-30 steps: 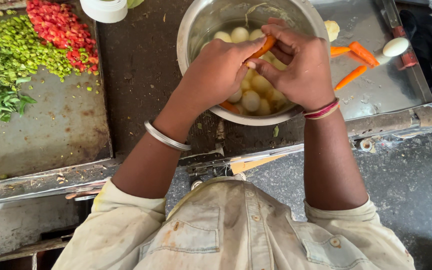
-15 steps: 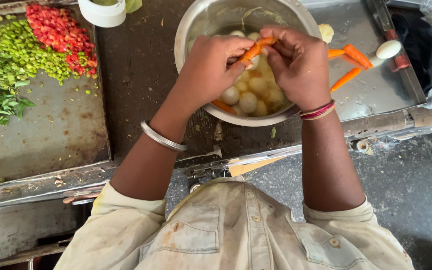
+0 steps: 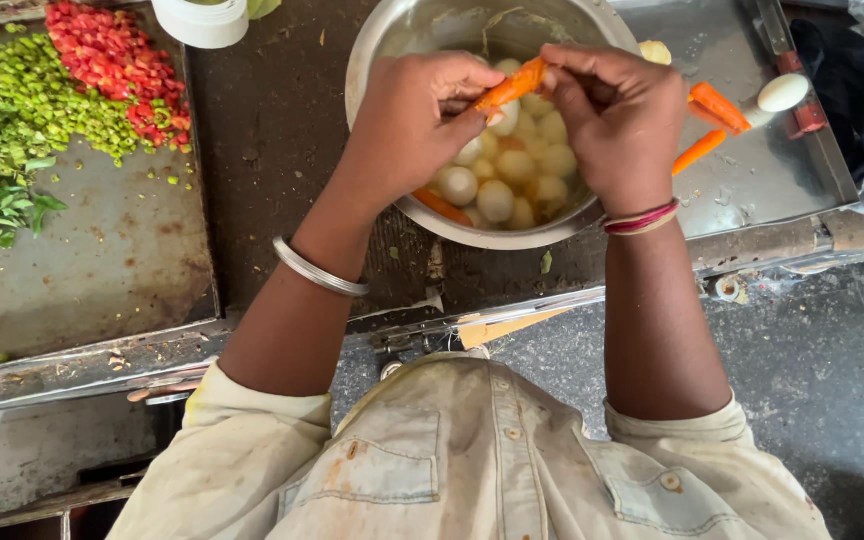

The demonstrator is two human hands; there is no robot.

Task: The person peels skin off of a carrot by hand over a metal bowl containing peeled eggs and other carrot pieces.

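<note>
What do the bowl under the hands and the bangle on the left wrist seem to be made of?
The bowl looks like stainless steel: silvery, with soft reflections along its rim and inner wall. The bangle on the left wrist also appears to be metal, thin and silver-coloured with a bright sheen, though which metal is unclear. Both hands, left hand and right hand, hold an orange carrot piece above the bowl.

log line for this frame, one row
left hand grip on carrot | right hand grip on same carrot | over steel bowl of pale round pieces

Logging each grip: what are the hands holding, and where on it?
Both hands hold one carrot over the bowl: left hand at its lower end, right hand at its upper end.
</note>
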